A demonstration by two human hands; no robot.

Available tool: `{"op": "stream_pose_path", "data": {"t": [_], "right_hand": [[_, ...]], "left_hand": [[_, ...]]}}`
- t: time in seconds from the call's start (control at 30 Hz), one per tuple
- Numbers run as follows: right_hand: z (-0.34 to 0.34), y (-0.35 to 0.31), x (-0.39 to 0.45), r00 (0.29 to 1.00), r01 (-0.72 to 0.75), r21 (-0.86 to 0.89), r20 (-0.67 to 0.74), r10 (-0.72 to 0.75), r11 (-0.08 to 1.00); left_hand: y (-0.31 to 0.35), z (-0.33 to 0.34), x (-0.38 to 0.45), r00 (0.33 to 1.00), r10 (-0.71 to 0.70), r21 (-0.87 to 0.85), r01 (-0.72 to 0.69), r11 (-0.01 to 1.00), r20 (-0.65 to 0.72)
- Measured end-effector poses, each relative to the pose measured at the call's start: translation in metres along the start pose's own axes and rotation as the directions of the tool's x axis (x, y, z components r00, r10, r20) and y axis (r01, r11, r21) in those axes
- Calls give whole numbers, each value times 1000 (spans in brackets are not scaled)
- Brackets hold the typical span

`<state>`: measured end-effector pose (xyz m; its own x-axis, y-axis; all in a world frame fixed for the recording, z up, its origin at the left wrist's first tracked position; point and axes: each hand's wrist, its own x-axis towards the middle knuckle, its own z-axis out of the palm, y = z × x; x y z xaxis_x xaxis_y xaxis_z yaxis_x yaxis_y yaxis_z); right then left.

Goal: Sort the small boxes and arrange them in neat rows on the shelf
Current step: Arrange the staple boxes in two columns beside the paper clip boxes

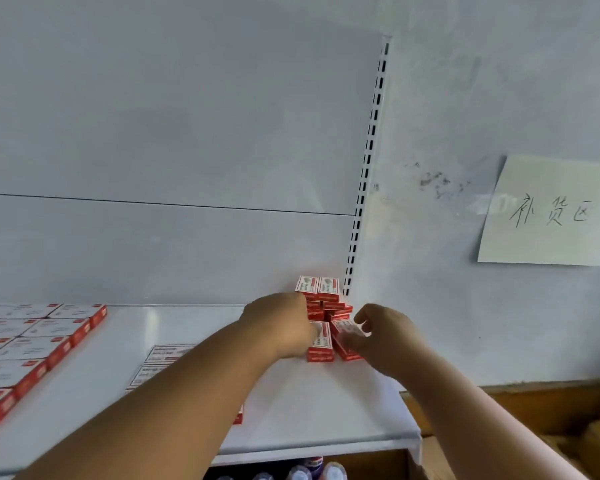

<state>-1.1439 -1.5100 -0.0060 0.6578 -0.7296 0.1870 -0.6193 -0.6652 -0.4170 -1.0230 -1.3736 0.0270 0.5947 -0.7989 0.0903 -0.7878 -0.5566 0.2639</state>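
Both hands worked at the pile of small red-and-white boxes (323, 303) stacked against the back panel just left of the slotted upright (364, 188), which serves here as the landmark. The left hand (284, 323) pressed against the pile's left side, its fingers curled toward the boxes but hidden behind the knuckles, so whether it gripped a box or only steadied the stack could not be told; steadying seemed the likelier purpose. The right hand (381, 336), in front of the upright's foot, pinched a tilted box (347, 332) between thumb and fingers, apparently to square it beside the front box (320, 342) standing on the shelf. The pile was not yet neat, with several boxes skewed. Far left of the upright, larger flat boxes (39, 337) already lay in orderly rows, and a few more lay partly hidden under the left forearm. The shelf (326, 410) was white and glossy, backed by a pale grey panel. Right of the upright, a paper note (548, 211) with handwriting hung on a scuffed wall, above cardboard cartons (534, 420); bottle tops (305, 471) showed beneath the shelf edge.
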Motion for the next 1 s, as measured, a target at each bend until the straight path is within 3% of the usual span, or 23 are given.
{"op": "stream_pose_path", "data": {"t": [0.1,0.23,0.27,0.33,0.4,0.5,0.6,0.77,1.0], "right_hand": [[-3,9,8,994,-27,139,113,11,990],[-9,28,16,967,-159,495,251,34,854],[-12,33,17,958,-203,625,286,21,754],[-17,40,19,922,-321,868,377,-83,379],[-23,43,20,896,-405,914,402,-191,20],[-30,40,20,889,-415,893,357,-286,-176],[-36,30,15,877,-415,885,329,-351,-209],[-38,19,12,910,-343,935,307,-279,-90],[-28,-19,10,892,-300,954,290,-348,24]], "left_hand": [[17,15,12,994,-106,156,110,982,-30],[30,22,16,975,-209,55,205,977,70],[32,23,15,974,-217,23,216,976,62],[36,20,9,970,-243,-25,243,970,-18],[37,13,3,946,-287,-118,271,955,-148],[36,-4,-10,890,-327,-427,173,888,-319],[40,-8,-23,858,-390,-659,83,748,-334],[44,-4,-37,880,-441,-885,54,463,-177],[-3,-17,-63,878,-436,-818,99,566,-196]]}}
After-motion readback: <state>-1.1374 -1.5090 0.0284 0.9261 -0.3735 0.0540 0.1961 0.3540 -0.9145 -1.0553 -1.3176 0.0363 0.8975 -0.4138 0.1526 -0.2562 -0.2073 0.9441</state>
